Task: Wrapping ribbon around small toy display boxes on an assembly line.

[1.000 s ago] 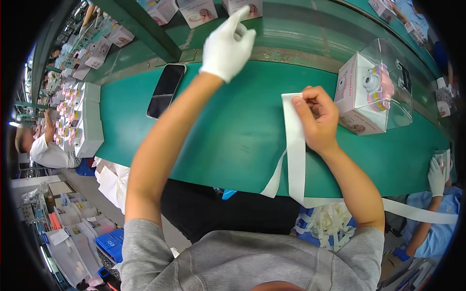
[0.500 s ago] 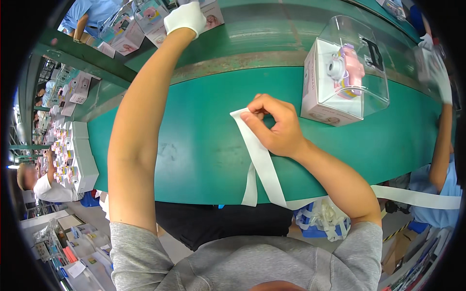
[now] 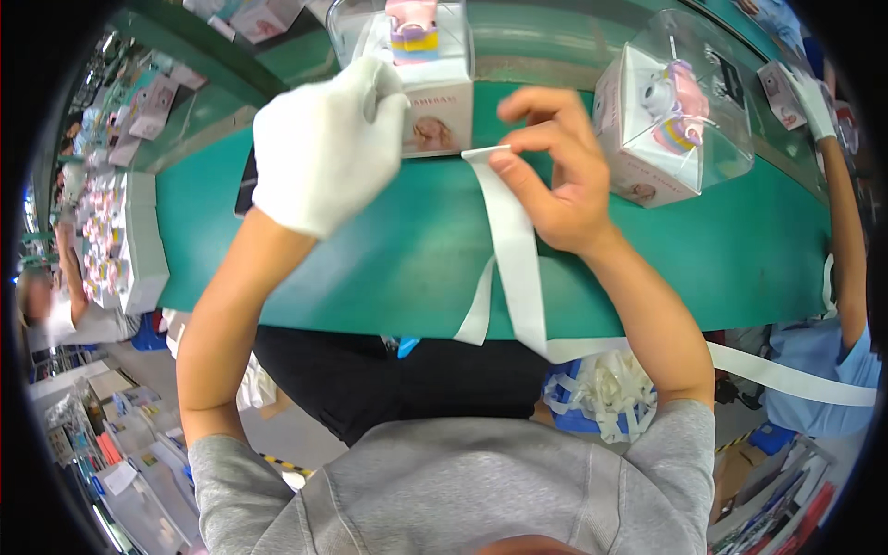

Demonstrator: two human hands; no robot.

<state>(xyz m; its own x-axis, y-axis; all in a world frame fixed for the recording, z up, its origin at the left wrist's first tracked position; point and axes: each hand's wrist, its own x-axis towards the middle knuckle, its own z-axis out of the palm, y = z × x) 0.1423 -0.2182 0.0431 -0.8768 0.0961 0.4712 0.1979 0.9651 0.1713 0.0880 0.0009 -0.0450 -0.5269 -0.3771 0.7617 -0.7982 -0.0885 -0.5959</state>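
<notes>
My left hand, in a white glove, is raised over the left of the table with its fingers curled in. It is at the left front of a printed box under a clear cover, and overlaps it. A pink toy camera sits on that box. Whether the glove touches or grips anything is hidden. My bare right hand pinches the end of a white strip between thumb and forefinger, just in front of this box. The strip hangs down over the table's near edge.
A second covered box with a pink toy camera stands right. A dark flat object lies left of the glove. White boxes line the left end. A blue basket of strips is below. A co-worker's gloved hand works at right.
My left hand has come back from the far row of boxes to the table. A covered box now stands before it. My right hand, still pinching the strip, has shifted slightly away and right.
</notes>
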